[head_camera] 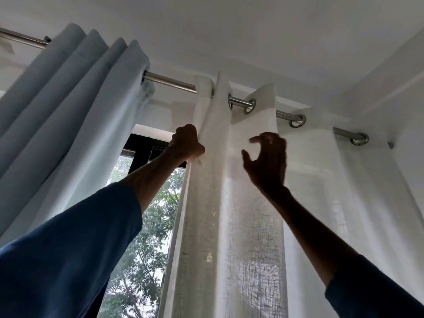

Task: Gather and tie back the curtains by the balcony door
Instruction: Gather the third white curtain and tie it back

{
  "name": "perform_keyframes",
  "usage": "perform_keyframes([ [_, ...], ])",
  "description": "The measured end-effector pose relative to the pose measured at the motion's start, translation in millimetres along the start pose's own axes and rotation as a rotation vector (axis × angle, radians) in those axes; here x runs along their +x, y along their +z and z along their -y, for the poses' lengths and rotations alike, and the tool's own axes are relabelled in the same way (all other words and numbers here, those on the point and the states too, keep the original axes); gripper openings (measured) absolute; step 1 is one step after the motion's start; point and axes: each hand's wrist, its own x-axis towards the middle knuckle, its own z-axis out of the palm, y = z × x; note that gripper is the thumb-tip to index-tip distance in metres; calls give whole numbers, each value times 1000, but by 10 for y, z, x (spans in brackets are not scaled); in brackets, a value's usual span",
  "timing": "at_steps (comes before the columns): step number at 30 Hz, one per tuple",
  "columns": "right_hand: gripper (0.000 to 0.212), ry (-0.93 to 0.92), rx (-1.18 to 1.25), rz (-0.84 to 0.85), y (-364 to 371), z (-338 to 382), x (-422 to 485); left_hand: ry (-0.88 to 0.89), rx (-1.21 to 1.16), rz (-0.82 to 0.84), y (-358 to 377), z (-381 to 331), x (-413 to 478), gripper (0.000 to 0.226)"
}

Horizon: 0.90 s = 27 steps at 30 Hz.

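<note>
A sheer white curtain (231, 203) hangs by metal eyelets from a steel rod (169, 82) that runs across the top of the view. My left hand (187, 143) is raised high and grips the curtain's left edge just under the rod. To its right, my right hand (267, 161) hovers in front of the fabric with fingers curled apart and nothing in them. A pale blue curtain (75, 106) is bunched in folds at the left end of the rod.
Between the two curtains a strip of glass (142, 237) with a dark frame shows green trees outside. The white ceiling (229, 31) is close above the rod. A wall bracket (390, 144) holds the rod at the far right.
</note>
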Motion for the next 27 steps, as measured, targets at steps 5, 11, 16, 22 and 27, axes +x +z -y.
perform_keyframes([
  [5,88,446,-19,265,-152,-252,103,236,3,-117,5,98,-68,44],
  [11,36,468,16,245,1,-115,-34,484,13,-224,18,132,-293,43],
  [16,35,240,-13,321,285,466,17,394,-3,-145,66,244,-214,28],
  [22,24,83,17,352,442,819,-47,356,-113,-80,87,189,-127,24],
  [27,4,-66,3,361,382,640,-64,335,-62,-2,163,-66,-146,13],
])
